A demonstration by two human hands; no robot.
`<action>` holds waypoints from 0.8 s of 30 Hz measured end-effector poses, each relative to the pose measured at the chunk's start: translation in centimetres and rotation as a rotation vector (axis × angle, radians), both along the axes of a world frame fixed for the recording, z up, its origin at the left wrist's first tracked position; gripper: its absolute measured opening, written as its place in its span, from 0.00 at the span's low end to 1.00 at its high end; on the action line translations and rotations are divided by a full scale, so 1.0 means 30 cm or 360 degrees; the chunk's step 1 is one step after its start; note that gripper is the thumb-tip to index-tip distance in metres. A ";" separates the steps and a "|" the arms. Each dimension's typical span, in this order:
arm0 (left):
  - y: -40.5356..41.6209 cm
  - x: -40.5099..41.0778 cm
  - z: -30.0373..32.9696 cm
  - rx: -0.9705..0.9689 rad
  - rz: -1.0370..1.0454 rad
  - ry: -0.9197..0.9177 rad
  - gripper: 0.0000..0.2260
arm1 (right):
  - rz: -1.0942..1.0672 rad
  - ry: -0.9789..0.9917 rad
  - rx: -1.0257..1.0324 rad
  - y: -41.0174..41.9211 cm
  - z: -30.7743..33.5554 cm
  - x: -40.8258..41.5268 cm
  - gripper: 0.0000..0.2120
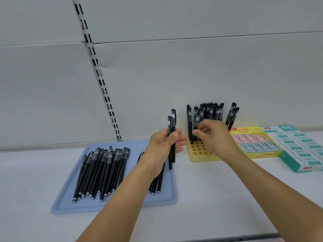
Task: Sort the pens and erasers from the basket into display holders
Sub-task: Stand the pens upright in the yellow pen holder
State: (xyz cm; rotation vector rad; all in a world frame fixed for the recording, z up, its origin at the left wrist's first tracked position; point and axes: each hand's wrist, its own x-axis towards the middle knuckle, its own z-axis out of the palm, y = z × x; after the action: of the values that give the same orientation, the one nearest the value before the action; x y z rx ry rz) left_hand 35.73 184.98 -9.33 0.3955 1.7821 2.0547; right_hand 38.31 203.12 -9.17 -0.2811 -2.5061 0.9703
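Pens, two upright (pixel 171 137) gripped in left hand (pixel 163 145), right hand (pixel 212 135) pinching one (pixel 195 128), seemingly entering yellow holder (pixel 199 152)

Bare counter (pixel 218 189) lies beneath your forearms; standing pens (pixel 211 110) crowd behind your right hand (pixel 212 135).

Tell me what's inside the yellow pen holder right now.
Black capped pens stand upright in the back rows of the yellow pen holder; the front holes show empty. The right hand pinches one pen entering a hole and covers the holder's right part.
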 end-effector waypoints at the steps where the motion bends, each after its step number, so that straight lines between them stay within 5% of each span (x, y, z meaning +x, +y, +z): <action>1: -0.002 0.002 0.002 0.0003 -0.0013 -0.0004 0.09 | -0.0070 0.0007 -0.0006 0.003 0.008 0.009 0.08; 4: 0.000 0.011 0.015 0.0023 -0.0099 -0.0002 0.10 | -0.0110 0.0186 -0.0059 -0.016 0.048 0.047 0.08; 9: 0.037 0.043 0.046 -0.0053 -0.0318 0.0095 0.12 | 0.0438 0.0111 -0.0304 -0.073 0.132 0.080 0.08; 16: -0.002 0.021 0.014 -0.0008 0.0007 0.0016 0.11 | -0.0017 0.0388 -0.0356 0.028 0.128 0.074 0.07; 24: -0.011 0.029 -0.001 0.0031 0.0025 -0.0033 0.10 | -0.0020 0.0298 -0.0149 0.051 0.035 0.033 0.09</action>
State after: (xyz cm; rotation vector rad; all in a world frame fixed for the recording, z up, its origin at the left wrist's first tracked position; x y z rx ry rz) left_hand 36.59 184.66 -9.36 0.3654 1.7597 2.0806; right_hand 39.30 204.64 -8.11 -0.2237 -2.2915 1.0596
